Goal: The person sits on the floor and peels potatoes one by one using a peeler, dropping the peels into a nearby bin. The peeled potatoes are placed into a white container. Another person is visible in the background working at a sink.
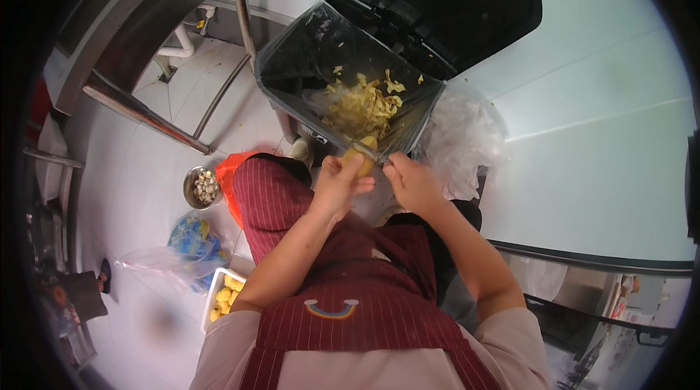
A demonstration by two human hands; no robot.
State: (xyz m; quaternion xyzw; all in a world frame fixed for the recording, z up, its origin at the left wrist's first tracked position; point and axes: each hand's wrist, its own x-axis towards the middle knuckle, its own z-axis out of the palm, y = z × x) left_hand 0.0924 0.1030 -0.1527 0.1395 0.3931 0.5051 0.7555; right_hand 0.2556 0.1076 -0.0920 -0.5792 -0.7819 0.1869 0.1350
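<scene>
My left hand (pixel 334 186) grips a yellow potato (pixel 354 165), its upper end tipped toward the bin. In my right hand (pixel 414 183) is a peeler (pixel 378 157), mostly hidden by the fingers. Its head lies across the potato. Both hands are just over the near rim of a dark waste bin (pixel 306 119) lined with clear plastic. Inside the bin lies a heap of yellowish peelings (pixel 369 103), with some scraps stuck to the liner. The black bin lid (pixel 437 2) stands raised at the back.
On the floor to the left are a steel bowl (pixel 189 193) of small pale pieces, a red plastic bag (pixel 231 174), a blue bag (pixel 191 234) and a white tray (pixel 211 300) of peeled potatoes. Clear plastic (pixel 465 138) bunches beside the bin. A steel frame (pixel 147 114) stands left. Another person's foot (pixel 104 276) shows.
</scene>
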